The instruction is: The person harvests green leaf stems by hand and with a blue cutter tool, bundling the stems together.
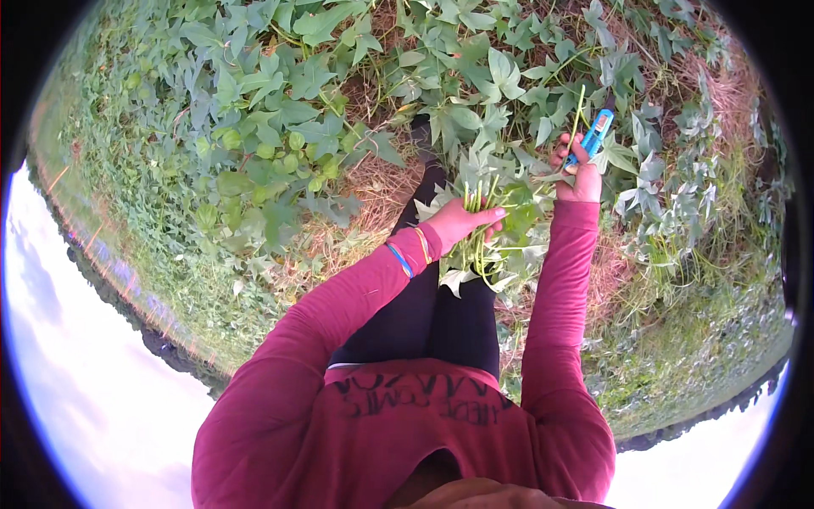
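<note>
My left hand [462,224] is closed around a bunch of leafy vine cuttings [479,254], with the thumb laid across them. Their pale green cut stems poke up above the fist, and leaves spread out beside and below it. To the right, my right hand [580,178] grips a blue box cutter [599,129] that points up and away from me. A long green stem [577,114] rises beside the cutter, apparently held in the same hand. How the fingers pinch that stem is hard to make out. The two hands are apart, in front of my legs.
Dense green vines with lobed leaves [280,93] cover the ground ahead and to both sides. Dry straw [377,182] shows between them. My dark-trousered legs [407,314] stand among the plants. A row of thin orange stakes [95,233] runs along the left.
</note>
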The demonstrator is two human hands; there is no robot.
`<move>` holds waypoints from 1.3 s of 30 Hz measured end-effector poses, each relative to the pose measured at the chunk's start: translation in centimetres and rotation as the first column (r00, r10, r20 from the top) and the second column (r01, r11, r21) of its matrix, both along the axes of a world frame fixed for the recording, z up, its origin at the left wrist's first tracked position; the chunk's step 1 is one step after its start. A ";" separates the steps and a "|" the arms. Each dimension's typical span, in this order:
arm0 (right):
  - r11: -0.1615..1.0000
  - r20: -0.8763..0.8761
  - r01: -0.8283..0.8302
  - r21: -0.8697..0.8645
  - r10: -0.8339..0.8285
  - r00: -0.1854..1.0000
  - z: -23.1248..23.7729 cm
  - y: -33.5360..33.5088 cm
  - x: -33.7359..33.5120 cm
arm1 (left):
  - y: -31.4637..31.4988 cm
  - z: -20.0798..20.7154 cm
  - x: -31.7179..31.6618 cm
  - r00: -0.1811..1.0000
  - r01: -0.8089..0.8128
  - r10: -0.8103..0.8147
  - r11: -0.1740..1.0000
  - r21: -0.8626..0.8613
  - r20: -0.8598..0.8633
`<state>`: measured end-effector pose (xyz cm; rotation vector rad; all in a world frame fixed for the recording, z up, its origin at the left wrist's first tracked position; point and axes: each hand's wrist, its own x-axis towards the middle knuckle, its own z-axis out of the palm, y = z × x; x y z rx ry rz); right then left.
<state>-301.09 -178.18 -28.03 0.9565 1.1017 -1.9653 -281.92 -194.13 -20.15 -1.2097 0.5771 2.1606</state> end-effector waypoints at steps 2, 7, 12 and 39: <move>0.971 -0.162 0.003 0.239 0.037 0.986 3.0 3.8 -3.1 | 0.2 -1.0 0.2 0.994 -0.062 0.074 0.987 -0.146 0.076; 0.748 -0.192 -0.269 0.607 0.467 0.863 7.6 8.7 -5.6 | -1.3 -1.2 -0.1 0.942 -0.292 0.321 0.926 -0.239 0.094; 0.825 0.029 -0.564 -0.022 0.565 0.825 9.8 2.1 5.9 | 1.4 2.1 -2.1 0.947 -0.320 0.312 0.924 -0.208 -0.073; 0.446 -0.141 -0.282 0.850 0.706 0.694 -24.9 -0.8 6.8 | -11.0 8.7 10.1 0.805 0.586 -0.589 0.808 0.058 0.073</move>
